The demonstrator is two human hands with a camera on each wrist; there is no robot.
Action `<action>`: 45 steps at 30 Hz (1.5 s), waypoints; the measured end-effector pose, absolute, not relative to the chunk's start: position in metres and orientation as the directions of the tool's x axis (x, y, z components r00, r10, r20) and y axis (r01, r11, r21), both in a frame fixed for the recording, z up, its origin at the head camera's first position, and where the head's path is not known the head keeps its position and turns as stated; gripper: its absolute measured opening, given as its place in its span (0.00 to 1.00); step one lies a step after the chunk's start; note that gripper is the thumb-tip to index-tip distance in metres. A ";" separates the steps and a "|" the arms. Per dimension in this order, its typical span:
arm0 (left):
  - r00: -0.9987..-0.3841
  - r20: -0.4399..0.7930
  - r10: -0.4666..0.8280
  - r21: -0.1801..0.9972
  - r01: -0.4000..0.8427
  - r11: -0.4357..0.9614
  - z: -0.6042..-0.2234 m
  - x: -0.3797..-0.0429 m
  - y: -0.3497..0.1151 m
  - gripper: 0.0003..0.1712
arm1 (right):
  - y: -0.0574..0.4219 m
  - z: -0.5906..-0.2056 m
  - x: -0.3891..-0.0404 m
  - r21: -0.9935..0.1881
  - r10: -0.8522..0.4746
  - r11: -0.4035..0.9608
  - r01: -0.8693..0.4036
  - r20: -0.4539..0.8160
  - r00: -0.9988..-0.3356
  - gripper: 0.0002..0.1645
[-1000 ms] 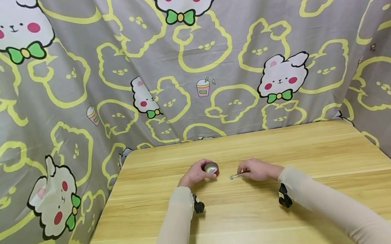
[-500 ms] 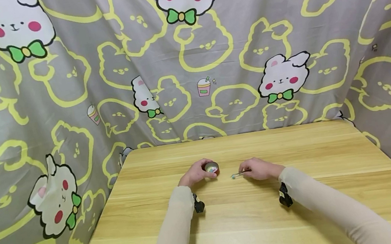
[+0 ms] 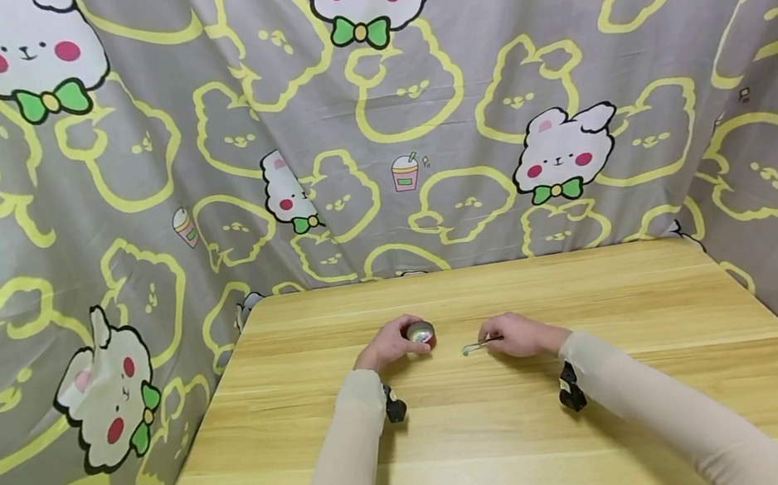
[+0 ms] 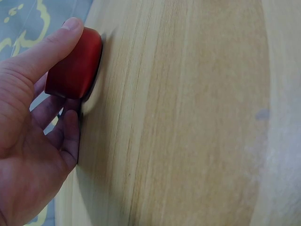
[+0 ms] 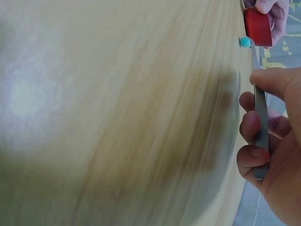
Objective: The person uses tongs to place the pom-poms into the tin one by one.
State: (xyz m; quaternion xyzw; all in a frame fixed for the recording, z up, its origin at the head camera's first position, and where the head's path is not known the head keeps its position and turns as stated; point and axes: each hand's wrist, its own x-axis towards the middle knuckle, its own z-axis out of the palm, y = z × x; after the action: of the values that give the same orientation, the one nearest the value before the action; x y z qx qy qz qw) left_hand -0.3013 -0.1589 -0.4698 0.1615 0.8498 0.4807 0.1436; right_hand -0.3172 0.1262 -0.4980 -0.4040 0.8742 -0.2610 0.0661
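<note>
In the head view my left hand (image 3: 389, 344) grips a small round red container (image 3: 430, 342) on the table, thumb at its near side. Small coloured pieces, too small to tell apart, lie inside it. The left wrist view shows the container's smooth red wall (image 4: 77, 66) between thumb and fingers. To the right, my right hand (image 3: 519, 335) holds metal tweezers (image 5: 261, 125) with its fingers curled round them. At their tips is a round teal bead (image 5: 245, 42), just above or on the table; I cannot tell which. The bead is a short way right of the container.
A wooden table (image 3: 480, 447) spreads under both hands. Behind it and at the sides hangs a grey curtain (image 3: 433, 85) with cartoon animals. A black wrist camera (image 3: 394, 406) is strapped at the left wrist, and another (image 3: 571, 389) at the right.
The right hand, with the tweezers and bead, has shifted slightly to the right, away from the container. The left hand and the container have stayed put.
</note>
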 end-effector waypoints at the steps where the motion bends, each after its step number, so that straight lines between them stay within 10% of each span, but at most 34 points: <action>1: -0.910 -0.090 0.406 0.858 0.137 0.496 -0.473 -0.303 -0.159 0.30 | 0.127 -0.498 -0.317 -0.508 -0.739 0.540 -0.671 0.094 -0.667 0.06; 45: -0.923 -0.111 0.368 0.832 0.116 0.542 -0.498 -0.320 -0.162 0.31 | 0.141 -0.502 -0.319 -0.494 -0.752 0.510 -0.704 0.140 -0.644 0.07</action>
State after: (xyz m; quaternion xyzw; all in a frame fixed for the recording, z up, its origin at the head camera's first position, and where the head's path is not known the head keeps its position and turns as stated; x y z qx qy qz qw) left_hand -0.3200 -0.1623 -0.4980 0.1393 0.8673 0.4577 0.1374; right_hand -0.3195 0.1408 -0.5020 -0.4195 0.8678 -0.2623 0.0462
